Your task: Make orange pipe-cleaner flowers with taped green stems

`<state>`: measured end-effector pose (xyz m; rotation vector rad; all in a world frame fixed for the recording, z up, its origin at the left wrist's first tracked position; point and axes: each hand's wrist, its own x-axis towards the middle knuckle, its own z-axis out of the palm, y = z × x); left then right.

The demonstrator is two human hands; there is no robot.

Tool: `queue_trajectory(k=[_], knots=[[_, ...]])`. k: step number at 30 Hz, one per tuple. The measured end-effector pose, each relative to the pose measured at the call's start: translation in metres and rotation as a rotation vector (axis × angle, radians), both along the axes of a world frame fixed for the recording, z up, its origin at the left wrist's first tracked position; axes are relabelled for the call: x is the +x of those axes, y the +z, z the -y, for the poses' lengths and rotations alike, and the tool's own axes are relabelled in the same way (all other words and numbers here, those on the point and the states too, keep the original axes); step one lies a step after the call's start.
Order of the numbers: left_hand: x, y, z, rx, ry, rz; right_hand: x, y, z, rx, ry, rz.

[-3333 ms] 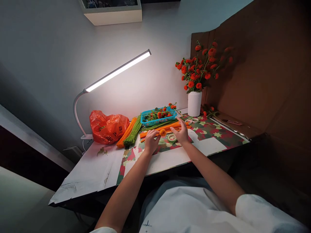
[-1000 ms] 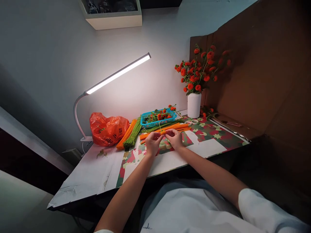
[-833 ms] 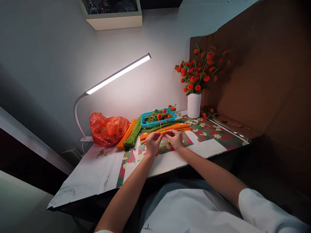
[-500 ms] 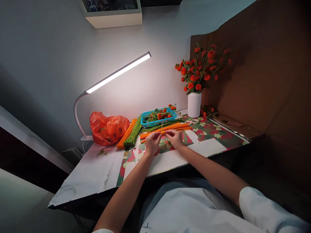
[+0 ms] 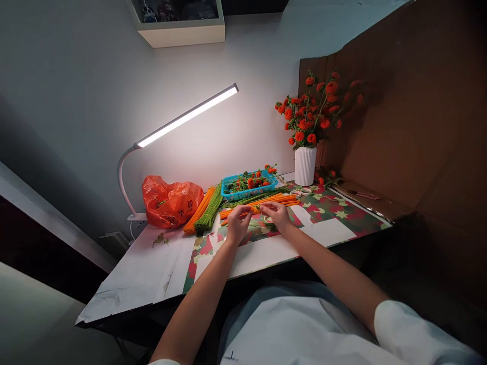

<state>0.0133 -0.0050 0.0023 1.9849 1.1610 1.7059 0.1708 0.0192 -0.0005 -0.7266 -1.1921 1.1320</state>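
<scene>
Orange flower head [image 5: 254, 209], small, with a bit of green [image 5: 257, 207] at the right side; head view, sole angle.
Place: just above the tabletop [image 5: 148, 274], between both hands, over the near edge of the orange rods [image 5: 281, 199].
Left hand [image 5: 238, 224]: narrow, holding the flower head between thumb and fingertips; nearer of the two.
Right hand [image 5: 279, 217]: fingertips narrow, right at the green side; pinching or only touching, cannot tell.
Long axis: too small to read surely; green side seemingly toward the right hand, hence roughly along the line from hand to hand.
Beside the right hand: tape roll [image 5: 268, 222], green, partly hidden.
Beyond both: orange rods, lying crosswise; farther back, blue basket [image 5: 247, 193] of orange-red blooms [image 5: 250, 183].
</scene>
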Motion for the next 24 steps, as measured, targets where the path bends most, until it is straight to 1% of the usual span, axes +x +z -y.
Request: queue_trajectory(k=[2,3,8,13,18,20,24], knots=[[-0.0003,0.002,0.0003,0.009,-0.018,-0.008,0.0048,0.0052,-0.0023,-0.1,-0.007,-0.104],[-0.0004,0.0026,0.0006,0.007,-0.035,-0.024,0.0068,0.0069,-0.0034,-0.122,-0.004,-0.131],[-0.001,0.0029,0.0022,-0.037,-0.099,-0.062,0.0107,0.0083,-0.0049,-0.129,0.042,-0.132],[-0.0021,0.0026,0.0001,-0.115,-0.113,0.064,0.0121,0.0064,-0.004,-0.158,0.107,-0.133],[-0.0004,0.0011,-0.0019,-0.18,-0.178,0.148,0.0118,0.0049,-0.0042,-0.149,0.101,-0.13],[0.0003,-0.0002,-0.0025,-0.21,-0.186,0.186,0.0114,0.0048,-0.0042,-0.144,0.097,-0.13],[0.0005,-0.0026,-0.0046,-0.245,-0.187,0.273,0.0118,0.0066,-0.0027,-0.171,0.129,-0.128]])
